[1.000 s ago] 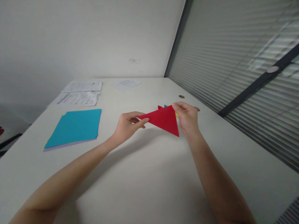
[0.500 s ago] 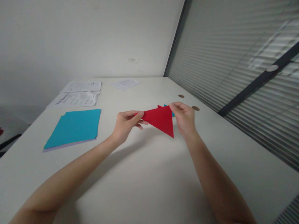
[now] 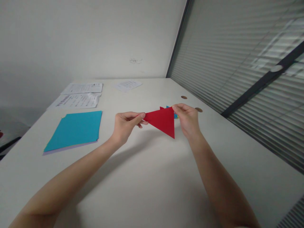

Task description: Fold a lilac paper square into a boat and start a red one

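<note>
A red sheet of paper folded into a triangle point(image 3: 163, 122) is held up above the white table point(image 3: 152, 186), one point hanging down. My left hand point(image 3: 127, 125) pinches its left corner between thumb and fingers. At its upper right corner, my right hand point(image 3: 187, 118) grips the paper with thumb and forefinger. Behind the triangle, partly hidden by it and by my right hand, lie small pieces of red, blue and yellow paper point(image 3: 176, 116); their full shapes do not show.
On the left lies a stack of coloured paper point(image 3: 76, 129), blue on top. Printed sheets point(image 3: 76, 100) lie beyond it, and another sheet point(image 3: 128, 85) is near the wall. Two round brown discs point(image 3: 184, 97) sit close to the blinds point(image 3: 237, 63) on the right.
My left hand has shifted slightly left with its corner of the red paper. The triangle's lower point has moved a little left and up. My right hand stays nearly still.
</note>
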Demonstrator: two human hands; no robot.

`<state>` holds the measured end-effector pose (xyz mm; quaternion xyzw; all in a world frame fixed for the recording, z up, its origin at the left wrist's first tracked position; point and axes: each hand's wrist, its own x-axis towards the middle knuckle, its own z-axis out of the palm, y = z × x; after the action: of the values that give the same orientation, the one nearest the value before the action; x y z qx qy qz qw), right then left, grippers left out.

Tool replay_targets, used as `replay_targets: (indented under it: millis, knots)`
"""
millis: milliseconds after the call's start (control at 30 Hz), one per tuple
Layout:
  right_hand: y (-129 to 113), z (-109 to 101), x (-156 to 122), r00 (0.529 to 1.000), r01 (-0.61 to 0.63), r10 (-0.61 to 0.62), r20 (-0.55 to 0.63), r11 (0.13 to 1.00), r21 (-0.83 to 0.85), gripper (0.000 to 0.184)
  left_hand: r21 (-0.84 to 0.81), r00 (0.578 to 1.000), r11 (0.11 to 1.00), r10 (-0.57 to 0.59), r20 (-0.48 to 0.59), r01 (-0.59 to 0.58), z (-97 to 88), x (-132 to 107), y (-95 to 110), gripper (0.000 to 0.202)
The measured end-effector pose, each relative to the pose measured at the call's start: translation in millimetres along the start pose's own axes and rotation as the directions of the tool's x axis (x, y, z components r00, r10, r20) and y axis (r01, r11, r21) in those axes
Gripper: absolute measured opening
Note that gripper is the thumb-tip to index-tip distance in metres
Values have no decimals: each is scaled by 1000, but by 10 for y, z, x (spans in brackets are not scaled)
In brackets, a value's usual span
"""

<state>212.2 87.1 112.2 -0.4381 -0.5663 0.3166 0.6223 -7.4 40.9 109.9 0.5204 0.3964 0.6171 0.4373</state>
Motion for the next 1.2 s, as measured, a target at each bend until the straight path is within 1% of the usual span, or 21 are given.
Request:
replay_targets:
  millis: [100,200,267,333,400,467,533,567,633,700,800,900,967,1100,1200]
  knots:
    - [59,-36,36,999,-17,20,-47,999,51,23,8,996,997,82,-21,-81,-29,-13,28,30]
    - [119,-100,74,998,-31,37,-57,995,93,24,44,979,982,187,-87,-183,-90,17,58,32]
    - [136,-134,86,999,-26,31,-42,995,99,25,63,966,974,223,-130,-216,-134,60,54,34]
    - [127,-142,82,999,-23,28,-42,994,105,27,81,962,971,234,-139,-225,-167,103,27,34]
    - [102,-119,65,998,-29,37,-60,992,122,28,104,970,970,229,-84,-220,-179,126,-14,42]
    - [74,-72,38,996,-45,56,-67,988,149,27,123,979,971,205,14,-205,-164,118,-55,55]
    - [58,-15,10,996,-59,70,-58,983,173,26,133,980,974,171,97,-183,-124,89,-87,59]
    - [54,13,-4,996,-63,72,-48,983,174,25,139,981,976,154,121,-170,-98,71,-97,55]
    - [54,59,-25,997,-58,64,-33,986,158,23,153,984,978,119,134,-139,-46,39,-110,40]
    - [55,87,-39,999,-46,49,-22,991,125,23,163,989,981,92,114,-110,-8,21,-113,28]
    - [49,97,-49,1000,-29,30,0,996,87,21,154,995,984,86,48,-92,14,18,-102,25]
    - [41,86,-51,1000,-18,17,13,998,63,20,119,992,985,125,0,-125,19,13,-67,24]
    - [44,78,-49,1000,-22,21,20,998,61,21,98,987,982,161,-11,-159,26,-2,-36,24]
    - [65,70,-43,999,-50,47,27,995,84,20,63,975,975,217,-44,-214,37,-34,7,21]
    - [80,68,-38,998,-63,60,31,993,102,19,32,963,965,260,-70,-259,35,-37,1,20]
